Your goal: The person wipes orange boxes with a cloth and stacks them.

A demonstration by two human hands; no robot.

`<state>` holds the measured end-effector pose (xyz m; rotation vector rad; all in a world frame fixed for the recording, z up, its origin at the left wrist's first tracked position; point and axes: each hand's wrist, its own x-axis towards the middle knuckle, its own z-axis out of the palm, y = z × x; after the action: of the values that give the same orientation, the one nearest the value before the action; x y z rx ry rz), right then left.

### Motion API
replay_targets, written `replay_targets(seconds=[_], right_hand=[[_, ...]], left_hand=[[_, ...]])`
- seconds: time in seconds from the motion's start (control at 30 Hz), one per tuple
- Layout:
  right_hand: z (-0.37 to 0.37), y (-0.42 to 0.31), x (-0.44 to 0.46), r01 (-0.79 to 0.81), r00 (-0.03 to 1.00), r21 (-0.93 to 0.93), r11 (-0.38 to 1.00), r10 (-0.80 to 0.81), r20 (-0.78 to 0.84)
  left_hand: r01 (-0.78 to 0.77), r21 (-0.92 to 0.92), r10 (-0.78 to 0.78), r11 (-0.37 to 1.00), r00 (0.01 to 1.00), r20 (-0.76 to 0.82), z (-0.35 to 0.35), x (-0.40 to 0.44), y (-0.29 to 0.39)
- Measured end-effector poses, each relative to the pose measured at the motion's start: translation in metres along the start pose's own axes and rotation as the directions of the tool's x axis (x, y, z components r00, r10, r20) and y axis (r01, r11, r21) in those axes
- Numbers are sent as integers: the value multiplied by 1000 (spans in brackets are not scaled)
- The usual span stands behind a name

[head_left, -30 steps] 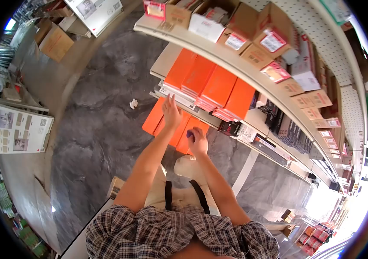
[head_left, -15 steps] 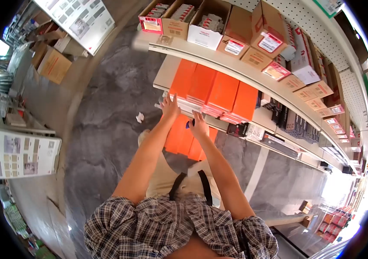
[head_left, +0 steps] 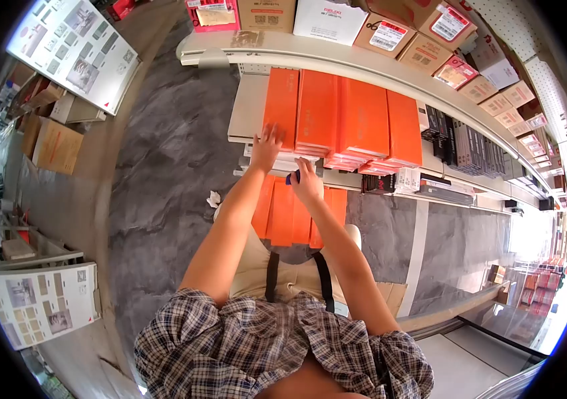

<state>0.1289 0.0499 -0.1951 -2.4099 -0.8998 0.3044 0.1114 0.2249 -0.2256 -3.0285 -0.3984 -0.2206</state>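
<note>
Several orange boxes (head_left: 316, 113) lie side by side in stacks on the middle shelf. My left hand (head_left: 267, 147) is open, its spread fingers on the front edge of the leftmost box. To its right, my right hand (head_left: 306, 181) is closed around a small dark blue object (head_left: 292, 177), just below the stacks' front edge; what the object is cannot be made out. More orange boxes (head_left: 283, 216) are lower down, below my hands and in front of my knees.
Cartons with labels (head_left: 330, 20) line the upper shelf (head_left: 336, 63). Dark boxes (head_left: 473, 149) continue along the shelf to the right. Sample boards (head_left: 74, 50) and an open carton (head_left: 58, 146) are at the left. A crumpled white scrap (head_left: 213, 199) lies on the floor.
The view has moved closer to the shelf and turned. My left hand has moved up onto the leftmost orange box's front edge. My right hand has come up near the stacks, still holding the blue object.
</note>
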Motion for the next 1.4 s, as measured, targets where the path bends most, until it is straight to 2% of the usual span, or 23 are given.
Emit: replay_targets(seconds=[0.03, 0.07, 0.1, 0.17, 0.2, 0.23, 0.27, 0.3, 0.37, 0.4, 0.57, 0.63, 0.7, 0.77, 0.83, 0.87, 1.07, 1.17, 1.23, 1.27, 1.3, 1.37, 1.4], right_hand=[[-6, -1, 0, -3, 1000, -4, 1000, 3, -5], [-11, -6, 4, 17, 1000, -10, 1000, -17, -19], [-17, -9, 1, 35, 999, -19, 999, -35, -20], [-31, -14, -6, 80, 996, -55, 995, -82, -25], [-38, -23, -1, 125, 990, -85, 988, -130, -53], [-46, -28, -3, 135, 989, -88, 987, -139, -46], [-54, -34, 1, 144, 989, -159, 977, -145, 4], [-60, -44, 4, 156, 988, -221, 963, -148, 53], [-74, -56, -2, 206, 978, -230, 951, -194, 75], [-85, -68, -3, 234, 970, -248, 940, -210, 120], [-107, -101, -20, 323, 935, -257, 911, -264, 237], [-111, -110, -22, 402, 909, -248, 882, -351, 226], [-124, -112, -24, 472, 882, -254, 845, -450, 141], [-145, -104, -31, 547, 826, -228, 806, -563, -7], [-178, -104, -34, 481, 842, -334, 811, -533, -81], [-190, -102, -37, 417, 841, -426, 803, -518, -155], [-229, -54, -39, 145, 813, -566, 812, -423, -399], [-233, -43, -44, 51, 842, -500, 865, -306, -444], [-230, -33, -51, -25, 863, -475, 880, -221, -454], [-226, -28, -52, -32, 852, -474, 880, -224, -473], [-224, -26, -53, -46, 851, -473, 880, -214, -480], [-217, -25, -52, -109, 896, -510, 853, -138, -422], [-214, -22, -50, -90, 888, -510, 856, -163, -430]], left_hand=[[23, -23, -23, 999, 999, -22, -1, 3, -2], [18, 79, -15, 997, 999, -40, -6, 3, -10], [24, 78, -21, 997, 999, -37, -10, -1, -12], [24, -48, -27, 999, 998, -57, -24, -12, -15], [35, -37, -37, 999, 997, -65, -39, -15, -25], [21, -141, -28, 990, 998, -50, -51, -27, -27], [7, -241, -19, 971, 999, -47, -64, -34, -30], [18, -232, -31, 973, 998, -53, -76, -42, -37], [-19, -351, -28, 936, 991, -128, -95, -74, -38], [27, -415, -49, 909, 998, -43, -112, -86, -39], [36, -477, -45, 878, 999, -7, -188, -163, -29], [9, -484, -11, 875, 1000, 0, -218, -181, -17], [-91, -543, 58, 835, 995, -76, -245, -192, -11], [-177, -483, 134, 857, 983, -123, -267, -183, -9], [-327, -463, 239, 824, 941, -240, -287, -159, -6], [-336, -473, 252, 814, 939, -233, -296, -147, -3], [-518, -350, 414, 781, 848, -333, -286, -66, 23], [-497, -306, 393, 812, 853, -342, -275, -38, 36], [-371, -374, 270, 850, 916, -296, -270, -29, 49], [-256, -537, 139, 804, 958, -250, -269, -30, 58], [-269, -537, 152, 799, 956, -252, -262, -32, 62], [-45, -799, 2, 600, 998, -55, -230, -33, 70], [-137, -805, 101, 577, 990, -96, -230, -33, 71]])
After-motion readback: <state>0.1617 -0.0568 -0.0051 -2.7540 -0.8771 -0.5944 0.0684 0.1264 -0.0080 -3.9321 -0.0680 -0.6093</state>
